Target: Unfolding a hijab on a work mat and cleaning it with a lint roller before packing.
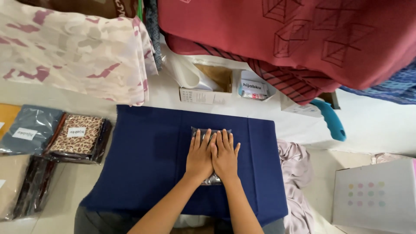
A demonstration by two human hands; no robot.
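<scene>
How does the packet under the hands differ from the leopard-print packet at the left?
The dark packet lies on the navy cloth, pressed flat under the left hand and right hand; the leopard-print packet lies untouched beside that cloth. The dark packet's contents look plain, the other's spotted tan. Both are shiny clear wrappers holding folded fabric.

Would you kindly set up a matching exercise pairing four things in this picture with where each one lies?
Things:
1. clear packet
2. leopard-print packet
3. blue handle
4. white box with pastel dots

Places:
A. far right, in front
B. under both hands, left hand and right hand, on the navy cloth
C. left of the navy cloth
D. below the red fabric, right of centre

Pairs: 1-B, 2-C, 3-D, 4-A
</scene>
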